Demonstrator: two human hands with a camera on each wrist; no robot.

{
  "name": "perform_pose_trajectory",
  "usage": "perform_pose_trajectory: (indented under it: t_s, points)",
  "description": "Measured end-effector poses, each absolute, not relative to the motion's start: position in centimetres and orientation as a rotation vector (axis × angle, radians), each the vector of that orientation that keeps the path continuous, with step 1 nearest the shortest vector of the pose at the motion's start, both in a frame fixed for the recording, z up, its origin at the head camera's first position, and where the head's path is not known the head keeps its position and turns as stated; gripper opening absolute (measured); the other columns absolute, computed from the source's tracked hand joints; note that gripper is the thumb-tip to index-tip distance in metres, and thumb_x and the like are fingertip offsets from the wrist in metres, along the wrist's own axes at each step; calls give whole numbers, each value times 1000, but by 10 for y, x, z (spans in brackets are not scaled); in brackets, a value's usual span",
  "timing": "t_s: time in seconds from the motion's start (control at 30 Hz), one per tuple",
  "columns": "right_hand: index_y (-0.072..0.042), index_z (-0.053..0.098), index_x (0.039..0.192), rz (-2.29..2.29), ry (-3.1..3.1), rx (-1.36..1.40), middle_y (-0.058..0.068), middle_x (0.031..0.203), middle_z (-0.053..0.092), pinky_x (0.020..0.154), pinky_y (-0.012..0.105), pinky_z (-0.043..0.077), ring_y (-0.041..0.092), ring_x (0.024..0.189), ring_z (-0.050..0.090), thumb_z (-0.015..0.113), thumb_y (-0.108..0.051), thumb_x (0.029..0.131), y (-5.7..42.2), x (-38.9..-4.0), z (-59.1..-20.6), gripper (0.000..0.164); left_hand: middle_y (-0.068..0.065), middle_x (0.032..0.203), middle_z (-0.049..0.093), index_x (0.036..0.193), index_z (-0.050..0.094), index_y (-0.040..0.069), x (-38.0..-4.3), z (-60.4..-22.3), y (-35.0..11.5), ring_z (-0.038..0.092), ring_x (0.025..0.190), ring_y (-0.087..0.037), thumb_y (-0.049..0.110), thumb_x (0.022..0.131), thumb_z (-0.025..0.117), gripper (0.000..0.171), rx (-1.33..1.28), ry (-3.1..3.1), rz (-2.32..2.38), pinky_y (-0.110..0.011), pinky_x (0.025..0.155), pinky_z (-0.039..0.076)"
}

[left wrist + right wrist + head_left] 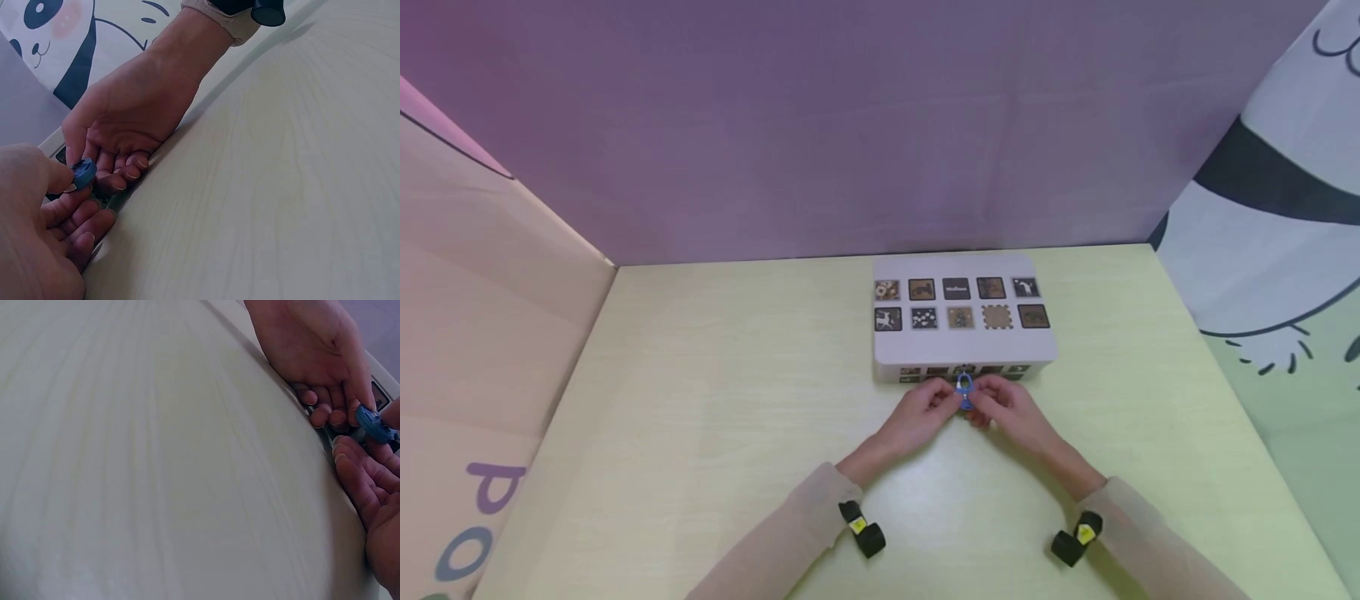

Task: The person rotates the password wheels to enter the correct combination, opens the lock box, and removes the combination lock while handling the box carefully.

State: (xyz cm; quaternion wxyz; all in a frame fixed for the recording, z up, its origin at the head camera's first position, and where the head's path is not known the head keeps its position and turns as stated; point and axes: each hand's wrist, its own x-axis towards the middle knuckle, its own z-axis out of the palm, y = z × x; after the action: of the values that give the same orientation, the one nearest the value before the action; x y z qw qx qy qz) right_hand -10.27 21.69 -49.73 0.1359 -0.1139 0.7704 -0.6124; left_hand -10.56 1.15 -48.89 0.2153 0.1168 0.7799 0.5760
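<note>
A small blue padlock (966, 398), its loop upward, is held between both hands at the front side of a white box (962, 346). My left hand (919, 414) pinches it from the left with thumb and fingers. From the other side my right hand (1013, 410) pinches it too, thumb against its body. In the left wrist view the rounded blue end of the padlock (83, 174) shows between the two thumbs. The right wrist view has the padlock (374, 424) at its right edge, with the fingers curled beneath. The fingers partly hide the padlock's body.
The box has rows of square pictures on its lid and front, and stands at the back of a pale wooden table (737, 375). Behind rises a purple wall (820, 133); a panda-print panel (1277, 242) borders the right side and a pale panel (482, 317) the left.
</note>
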Motion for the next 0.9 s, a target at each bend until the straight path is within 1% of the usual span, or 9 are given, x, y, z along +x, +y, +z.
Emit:
perform_pose_trajectory:
  t_s: [0.2, 0.4, 0.9]
  points:
    - [15, 58, 112, -1749, 2254, -277, 18, 91, 69, 68, 25, 57, 10, 74, 64, 55, -8, 103, 215, -103, -497, 25, 1, 104, 65, 111, 66, 12, -105, -487, 12, 58, 93, -11, 37, 107, 53, 29, 302, 2155, 1591, -29, 83, 51]
    - [15, 59, 110, -1753, 2251, -259, 21, 91, 68, 67, 25, 57, 11, 73, 63, 55, -7, 103, 214, -103, -498, 23, 0, 104, 65, 111, 66, 12, -105, -487, 11, 58, 94, -12, 38, 107, 53, 30, 301, 2157, 1583, -30, 84, 51]
    - [15, 60, 108, -1739, 2264, -260, 22, 89, 69, 68, 26, 58, 12, 73, 64, 57, -7, 103, 214, -103, -500, 23, 0, 103, 65, 111, 66, 11, -105, -488, 11, 59, 93, -12, 39, 107, 53, 31, 311, 2157, 1594, -30, 83, 52]
